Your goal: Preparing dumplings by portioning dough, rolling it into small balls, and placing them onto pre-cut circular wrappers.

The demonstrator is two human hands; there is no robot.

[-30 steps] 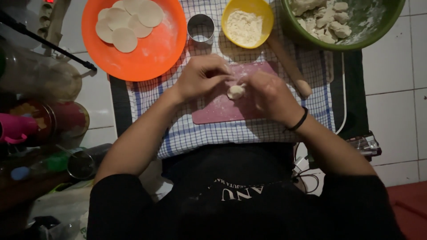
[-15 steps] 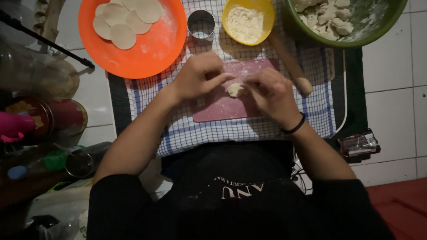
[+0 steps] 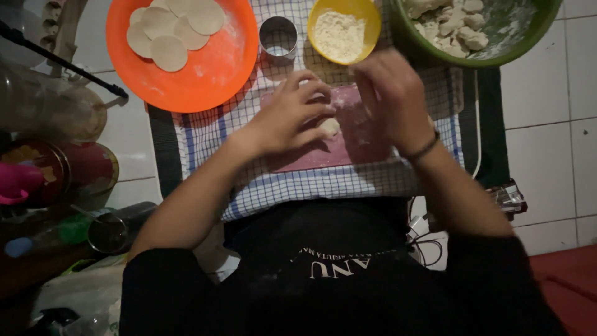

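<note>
My left hand (image 3: 292, 115) rests on a small pale dough ball (image 3: 329, 127), pressing it onto the pink board (image 3: 360, 140). My right hand (image 3: 388, 93) hovers blurred above the board's far right, fingers spread, near the yellow bowl of flour (image 3: 344, 30). The board lies on a blue-and-white checked cloth (image 3: 298, 186). A black band circles my right wrist.
An orange plate (image 3: 199, 68) with several flat dough rounds sits at top left. A round metal cutter (image 3: 278, 36) stands beside the yellow bowl. A green bowl (image 3: 497, 46) of dough pieces is at top right. Jars and bottles crowd the left edge; white tiles lie to the right.
My right hand has let go of the dough and lifted toward the flour bowl. My left hand now holds the dough ball alone against the board. The rolling pin is hidden behind my right hand.
</note>
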